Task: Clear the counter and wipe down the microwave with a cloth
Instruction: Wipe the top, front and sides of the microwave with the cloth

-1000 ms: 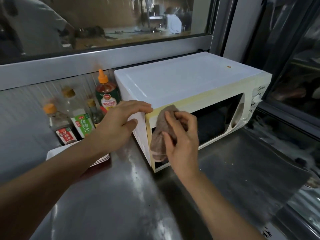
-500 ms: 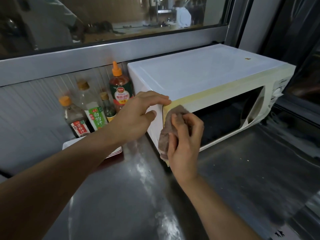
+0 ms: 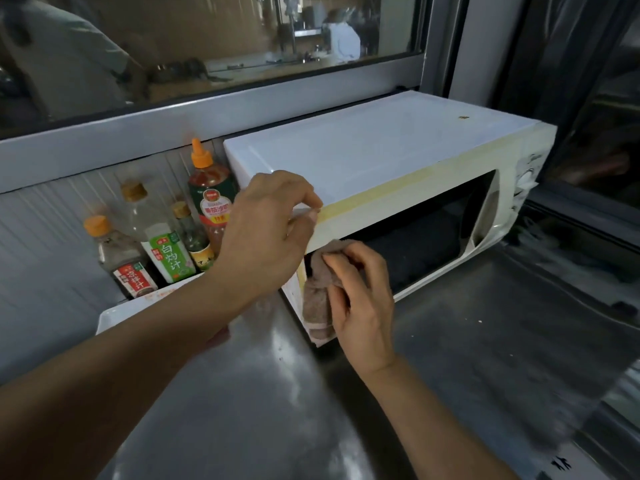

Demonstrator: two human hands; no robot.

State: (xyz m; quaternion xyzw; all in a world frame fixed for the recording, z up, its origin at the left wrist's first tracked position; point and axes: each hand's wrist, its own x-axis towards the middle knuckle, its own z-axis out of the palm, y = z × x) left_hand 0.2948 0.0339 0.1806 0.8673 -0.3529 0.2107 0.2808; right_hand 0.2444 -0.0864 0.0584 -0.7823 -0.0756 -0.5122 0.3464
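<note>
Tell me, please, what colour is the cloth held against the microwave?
Brownish-pink cloth, seen in the head view.

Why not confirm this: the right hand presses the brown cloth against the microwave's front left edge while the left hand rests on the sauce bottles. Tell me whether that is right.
Not quite. In the head view the left hand rests on the microwave's top left corner, not on the sauce bottles, which stand untouched beside it. The rest holds: the right hand presses the brown cloth against the front left edge.

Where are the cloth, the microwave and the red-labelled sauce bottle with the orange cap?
cloth (image 3: 317, 303): head view, its lower fold below the fingers.
microwave (image 3: 363, 157): head view, its white top panel.
sauce bottle (image 3: 211, 192): head view, its body above the label.
</note>
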